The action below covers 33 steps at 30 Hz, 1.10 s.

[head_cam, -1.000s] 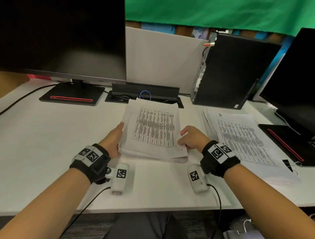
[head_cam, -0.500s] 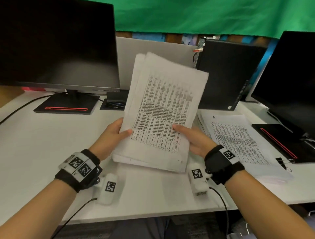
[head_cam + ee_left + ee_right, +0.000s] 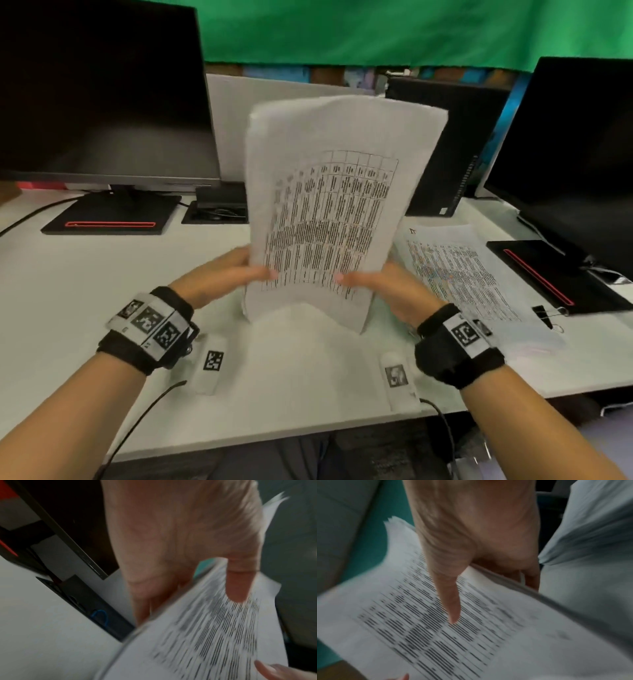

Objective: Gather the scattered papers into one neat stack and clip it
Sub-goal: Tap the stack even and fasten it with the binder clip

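**Between my hands, a limp sheaf on edge**

Between my left hand [image 3: 219, 274] and right hand [image 3: 387, 287], the sheaf of printed papers [image 3: 342, 192] stands nearly upright, bottom edge at or just above the white surface [image 3: 85, 291]. Each hand pinches a side edge low down, thumb in front. It looks light and floppy, bowing already, so I'd hold loosely. At 3 o'clock lie the second pile [image 3: 459, 274] and binder clips [image 3: 544, 313].
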Tool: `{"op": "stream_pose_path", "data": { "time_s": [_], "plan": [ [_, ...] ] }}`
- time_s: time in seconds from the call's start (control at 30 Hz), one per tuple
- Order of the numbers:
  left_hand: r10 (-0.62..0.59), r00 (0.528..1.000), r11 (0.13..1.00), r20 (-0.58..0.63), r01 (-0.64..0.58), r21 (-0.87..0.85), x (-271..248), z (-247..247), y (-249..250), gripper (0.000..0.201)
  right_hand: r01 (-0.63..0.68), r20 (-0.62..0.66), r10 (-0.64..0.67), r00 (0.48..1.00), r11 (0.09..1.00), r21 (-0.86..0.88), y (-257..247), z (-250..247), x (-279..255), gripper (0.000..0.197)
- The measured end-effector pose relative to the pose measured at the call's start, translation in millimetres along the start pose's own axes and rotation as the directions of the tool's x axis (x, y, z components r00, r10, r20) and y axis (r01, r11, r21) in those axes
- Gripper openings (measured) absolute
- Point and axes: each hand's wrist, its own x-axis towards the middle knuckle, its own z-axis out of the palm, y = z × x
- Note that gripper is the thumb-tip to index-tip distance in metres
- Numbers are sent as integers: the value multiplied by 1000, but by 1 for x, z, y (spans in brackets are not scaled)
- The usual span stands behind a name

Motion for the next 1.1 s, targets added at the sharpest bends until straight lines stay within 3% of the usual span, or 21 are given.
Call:
{"op": "stream_pose_path", "data": {
  "time_s": [0.07,0.13,0.2,0.27,0.37,0.47,0.53,0.63,0.7,0.8,0.83,0.97,1.03,1.1],
  "plan": [
    [-81,997,991,5,80,104,5,9,-7,45,-63,21,63,998,998,-28,21,0,0,52],
    [-50,996,992,-71,58,113,16,19,1,45,-56,-20,56,998,998,0,22,-4,-1,46],
    [-4,980,1000,-199,4,1,32,32,17,41,-16,-132,23,991,999,49,8,-18,-4,36],
    [-22,961,973,-275,-42,-226,52,50,32,28,15,-256,-12,967,1000,7,-5,-46,-7,28],
    [-1,969,955,-247,-72,-287,78,95,59,30,-56,-410,-30,911,979,-195,-16,-97,-16,15],
    [27,986,971,-165,-65,-230,113,147,66,39,-240,-565,-9,825,900,-365,-10,-145,-24,18],
    [-56,988,992,-144,38,-124,132,177,68,37,-366,-623,50,780,845,-390,1,-169,-22,25],
    [-319,933,931,-166,341,131,155,206,65,43,-546,-612,205,763,712,-442,29,-200,-13,34],
    [-407,905,874,-126,426,234,162,218,57,55,-596,-585,267,766,637,-490,51,-219,-7,45],
    [-376,915,896,-148,400,194,165,226,46,63,-636,-549,369,750,631,-444,50,-214,-12,68],
    [-334,926,916,-174,362,173,166,226,39,64,-646,-538,393,746,623,-441,51,-212,-13,69],
    [-351,930,936,-107,344,-78,161,214,28,72,-651,-494,438,751,615,-444,61,-207,-2,66],
    [-382,914,911,-139,347,-223,152,197,24,62,-628,-466,435,770,646,-434,67,-200,5,62],
    [-390,899,915,-200,354,-193,140,174,14,63,-603,-436,440,785,704,-375,59,-175,9,61]
  ]
}}
